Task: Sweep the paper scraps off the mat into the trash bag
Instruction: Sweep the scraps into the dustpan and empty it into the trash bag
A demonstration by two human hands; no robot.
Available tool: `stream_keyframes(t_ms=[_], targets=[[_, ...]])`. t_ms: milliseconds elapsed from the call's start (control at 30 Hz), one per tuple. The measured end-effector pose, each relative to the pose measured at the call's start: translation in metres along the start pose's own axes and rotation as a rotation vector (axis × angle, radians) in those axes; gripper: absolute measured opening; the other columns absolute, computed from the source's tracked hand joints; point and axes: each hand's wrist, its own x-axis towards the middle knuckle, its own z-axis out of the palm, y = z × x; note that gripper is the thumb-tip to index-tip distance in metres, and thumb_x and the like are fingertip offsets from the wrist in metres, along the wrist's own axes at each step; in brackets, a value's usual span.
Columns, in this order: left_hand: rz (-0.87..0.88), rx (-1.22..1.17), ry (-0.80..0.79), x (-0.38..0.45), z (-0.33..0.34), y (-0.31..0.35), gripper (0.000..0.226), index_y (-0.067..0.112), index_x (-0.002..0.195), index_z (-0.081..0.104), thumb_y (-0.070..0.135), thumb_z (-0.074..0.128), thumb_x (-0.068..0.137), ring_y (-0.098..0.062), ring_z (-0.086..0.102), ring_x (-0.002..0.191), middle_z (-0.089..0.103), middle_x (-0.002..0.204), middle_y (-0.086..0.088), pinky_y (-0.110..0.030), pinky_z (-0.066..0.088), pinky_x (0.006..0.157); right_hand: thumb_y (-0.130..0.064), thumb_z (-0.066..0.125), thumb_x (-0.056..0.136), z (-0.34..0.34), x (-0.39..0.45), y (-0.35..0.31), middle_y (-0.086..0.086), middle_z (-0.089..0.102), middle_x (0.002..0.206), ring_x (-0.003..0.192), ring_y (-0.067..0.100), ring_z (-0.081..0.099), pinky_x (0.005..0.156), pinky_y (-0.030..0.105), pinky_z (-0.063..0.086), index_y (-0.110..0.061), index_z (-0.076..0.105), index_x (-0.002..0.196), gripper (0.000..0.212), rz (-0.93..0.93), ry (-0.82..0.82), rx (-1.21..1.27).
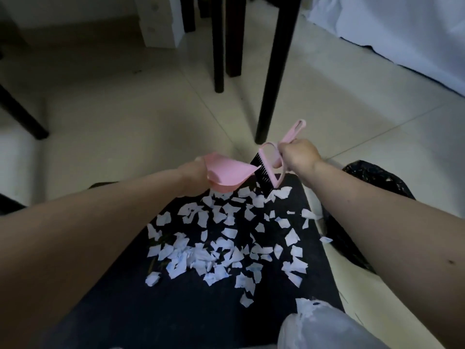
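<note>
1. Left hand [192, 170] grips the dustpan [227, 172]; right hand [298, 154] grips the brush [266, 172].
2. Scraps [221, 243] litter the mat [176, 311] — bag [372, 180] lies right.
3. Best: pan flat, short strokes — gently.

floor [130, 117]: pale tiles | dark furniture legs [218, 46] | white cloth [392, 28], perhaps bedding | dim light

left hand [192, 170] curled, right hand [299, 154] fisted — arms outstretched

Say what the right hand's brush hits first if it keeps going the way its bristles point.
Probably the white paper scraps at the far edge of the dark mat: the right hand angles the pink brush's black bristles down just above them. Depth uncertain.
</note>
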Motion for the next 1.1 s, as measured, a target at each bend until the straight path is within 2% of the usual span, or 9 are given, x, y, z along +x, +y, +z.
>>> stream_keyframes(t_ms=[167, 267, 333, 400, 533, 667, 833, 1000, 1100], targets=[[0.064, -0.062, 0.020, 0.010, 0.007, -0.079, 0.026, 0.014, 0.115, 0.059, 0.019, 0.053, 0.090, -0.020, 0.060, 0.095, 0.062, 0.098, -0.002, -0.035, 0.053, 0.090, -0.017, 0.049, 0.088, 0.050, -0.004, -0.023, 0.009, 0.070, 0.070, 0.056, 0.020, 0.060, 0.055, 0.029, 0.044, -0.008, 0.061, 0.085, 0.015, 0.029, -0.173, -0.088], [0.003, 0.038, -0.005, -0.002, 0.009, -0.121, 0.015, 0.013, 0.082, 0.053, 0.017, 0.050, 0.095, -0.017, 0.053, 0.079, 0.051, 0.079, 0.000, -0.016, 0.042, 0.071, -0.013, 0.050, 0.088, 0.089, -0.007, -0.037, 0.011, 0.069, 0.071, 0.062, 0.024, 0.066, 0.057, 0.034, 0.052, -0.009, 0.059, 0.077, 0.014, -0.008, -0.234, -0.159], [-0.069, 0.122, -0.010, -0.009, 0.011, -0.151, 0.015, 0.009, 0.099, 0.056, 0.021, 0.046, 0.098, -0.013, 0.053, 0.083, 0.055, 0.097, -0.002, -0.019, 0.042, 0.073, -0.013, 0.051, 0.087, 0.121, -0.010, -0.043, 0.009, 0.070, 0.069, 0.076, 0.031, 0.070, 0.076, 0.045, 0.058, -0.009, 0.061, 0.072, 0.019, -0.004, -0.261, -0.171], [-0.075, 0.162, -0.012, -0.011, 0.018, -0.182, 0.031, 0.005, 0.126, 0.051, 0.017, 0.037, 0.101, -0.021, 0.053, 0.114, 0.054, 0.129, -0.009, -0.027, 0.042, 0.097, -0.017, 0.048, 0.090, 0.152, -0.013, -0.044, 0.009, 0.069, 0.069, 0.078, 0.031, 0.069, 0.081, 0.042, 0.055, -0.008, 0.061, 0.067, 0.027, -0.010, -0.291, -0.192], [-0.224, 0.101, -0.010, -0.022, 0.036, -0.247, 0.039, 0.003, 0.136, 0.042, 0.017, 0.038, 0.099, -0.026, 0.054, 0.118, 0.055, 0.131, -0.013, -0.035, 0.043, 0.102, -0.023, 0.037, 0.093, 0.222, -0.018, -0.032, 0.011, 0.065, 0.070, 0.075, 0.030, 0.065, 0.070, 0.035, 0.052, -0.011, 0.057, 0.061, 0.039, -0.054, -0.320, -0.357], [-0.438, 0.082, -0.002, -0.027, 0.062, -0.298, 0.064, 0.021, 0.152, 0.009, 0.030, 0.039, 0.097, -0.029, 0.050, 0.125, 0.047, 0.142, -0.009, -0.042, 0.041, 0.105, -0.032, 0.040, 0.094, 0.265, -0.011, -0.016, -0.001, 0.054, 0.060, 0.071, 0.025, 0.060, 0.057, 0.027, 0.041, -0.018, 0.051, 0.057, 0.040, -0.118, -0.340, -0.512], [-0.426, 0.085, 0.005, -0.031, 0.087, -0.329, 0.068, 0.026, 0.152, -0.003, 0.033, 0.036, 0.096, -0.030, 0.050, 0.125, 0.048, 0.140, -0.007, -0.044, 0.038, 0.105, -0.040, 0.035, 0.097, 0.290, 0.003, -0.019, 0.006, 0.057, 0.061, 0.074, 0.027, 0.063, 0.061, 0.025, 0.037, -0.015, 0.048, 0.055, 0.050, -0.204, -0.272, -0.549], [-0.386, 0.233, 0.039, -0.024, 0.101, -0.342, 0.074, 0.019, 0.153, -0.009, 0.020, 0.038, 0.095, -0.030, 0.050, 0.122, 0.054, 0.132, -0.007, -0.041, 0.036, 0.102, -0.036, 0.045, 0.098, 0.310, 0.022, -0.032, 0.011, 0.067, 0.111, 0.100, 0.029, 0.063, 0.083, 0.032, 0.050, -0.031, 0.067, 0.111, 0.026, -0.420, -0.383, -0.693], [-0.358, 0.298, 0.066, -0.020, 0.106, -0.352, 0.078, 0.018, 0.153, -0.007, 0.014, 0.041, 0.092, -0.029, 0.049, 0.120, 0.056, 0.126, -0.006, -0.038, 0.037, 0.098, -0.037, 0.047, 0.097, 0.331, 0.038, -0.028, 0.005, 0.068, 0.117, 0.102, 0.025, 0.063, 0.087, 0.030, 0.049, -0.030, 0.067, 0.115, 0.027, -0.475, -0.383, -0.672]])
